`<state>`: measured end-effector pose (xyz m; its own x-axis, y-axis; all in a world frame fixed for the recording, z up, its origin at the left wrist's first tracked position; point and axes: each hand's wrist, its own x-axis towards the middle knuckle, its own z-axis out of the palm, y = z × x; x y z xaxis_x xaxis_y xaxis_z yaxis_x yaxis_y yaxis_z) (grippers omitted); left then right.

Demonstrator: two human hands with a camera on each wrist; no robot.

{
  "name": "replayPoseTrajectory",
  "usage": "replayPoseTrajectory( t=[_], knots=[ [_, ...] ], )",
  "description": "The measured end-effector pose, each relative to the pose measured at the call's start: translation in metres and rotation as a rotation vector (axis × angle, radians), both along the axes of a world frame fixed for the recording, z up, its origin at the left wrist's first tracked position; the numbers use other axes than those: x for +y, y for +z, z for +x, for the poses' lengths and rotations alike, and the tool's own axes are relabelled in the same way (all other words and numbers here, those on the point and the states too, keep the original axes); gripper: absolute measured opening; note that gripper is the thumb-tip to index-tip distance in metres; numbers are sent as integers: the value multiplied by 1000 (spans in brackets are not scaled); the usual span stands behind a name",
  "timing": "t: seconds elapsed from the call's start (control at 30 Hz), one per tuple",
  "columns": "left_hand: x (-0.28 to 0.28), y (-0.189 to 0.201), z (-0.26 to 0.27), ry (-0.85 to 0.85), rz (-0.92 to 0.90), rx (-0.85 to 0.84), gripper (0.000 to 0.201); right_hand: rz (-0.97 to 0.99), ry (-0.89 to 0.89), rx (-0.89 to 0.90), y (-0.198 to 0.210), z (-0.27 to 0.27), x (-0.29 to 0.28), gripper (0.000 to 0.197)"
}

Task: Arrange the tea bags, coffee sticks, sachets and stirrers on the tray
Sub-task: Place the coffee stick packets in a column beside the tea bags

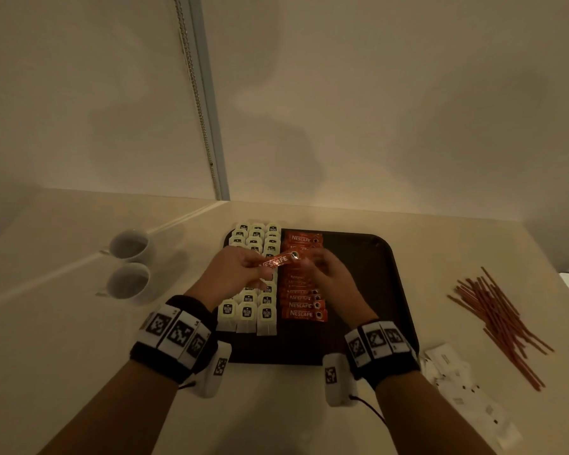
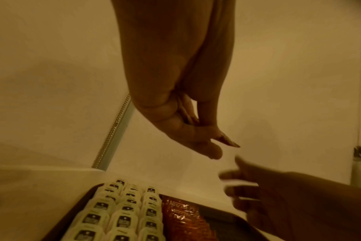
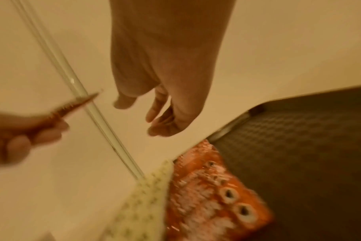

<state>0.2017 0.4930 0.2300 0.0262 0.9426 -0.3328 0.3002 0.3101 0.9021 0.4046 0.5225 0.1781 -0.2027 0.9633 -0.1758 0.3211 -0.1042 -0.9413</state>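
Orange stick (image 1: 279, 260) hangs pinched in your left hand (image 1: 234, 274), just above the tray (image 1: 368, 257), over the seam between the tea bags (image 1: 247, 311) and the stick column (image 1: 304, 303). Your right hand (image 1: 329, 277) is beside it, fingers loosely spread and holding nothing. Take the free end with that hand, keep the stick flat and logo-up, and lay it square in the column, overlapping its neighbours evenly. Stirrers (image 1: 500, 320) and sachets (image 1: 454, 372) wait right of the tray.
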Motion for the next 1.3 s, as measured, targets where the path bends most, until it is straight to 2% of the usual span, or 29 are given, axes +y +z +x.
replayPoseTrajectory(
  t=[0.1,0.2,0.27,0.3,0.33,0.4,0.5,0.6,0.73,0.8,0.87,1.0,1.17,1.23,1.3],
  knots=[
    [0,10,3,-23,15,41,13,-59,82,294,24,-15,1,25],
    [1,23,3,-10,63,79,21,-223,21,592,32,-22,3,29],
    [2,31,0,-27,103,173,18,-326,-6,822,32,-21,3,35],
    [3,34,-2,-48,114,220,15,-340,7,881,33,-21,3,35],
    [3,37,-2,-68,126,257,12,-335,27,881,32,-20,3,32],
    [3,41,-1,-80,159,285,12,-288,64,762,33,-22,1,25],
    [5,41,5,7,240,176,6,-237,84,680,31,-24,-2,17],
    [7,38,9,103,296,102,15,-236,56,705,31,-23,-2,22],
    [8,34,10,120,340,105,17,-197,70,701,35,-23,-3,24],
    [7,34,10,127,355,97,13,-161,74,652,38,-24,-2,27],
    [5,34,11,139,364,88,12,-114,84,586,42,-25,-2,22],
    [4,34,10,228,326,-60,16,-75,76,574,50,-22,0,16],
    [2,32,8,226,235,-292,10,-27,110,496,58,-16,3,19],
    [1,29,8,259,260,-277,10,-11,126,418,59,-14,3,20],
    [-1,25,8,267,252,-238,11,88,163,207,58,-12,5,16]
  ],
)
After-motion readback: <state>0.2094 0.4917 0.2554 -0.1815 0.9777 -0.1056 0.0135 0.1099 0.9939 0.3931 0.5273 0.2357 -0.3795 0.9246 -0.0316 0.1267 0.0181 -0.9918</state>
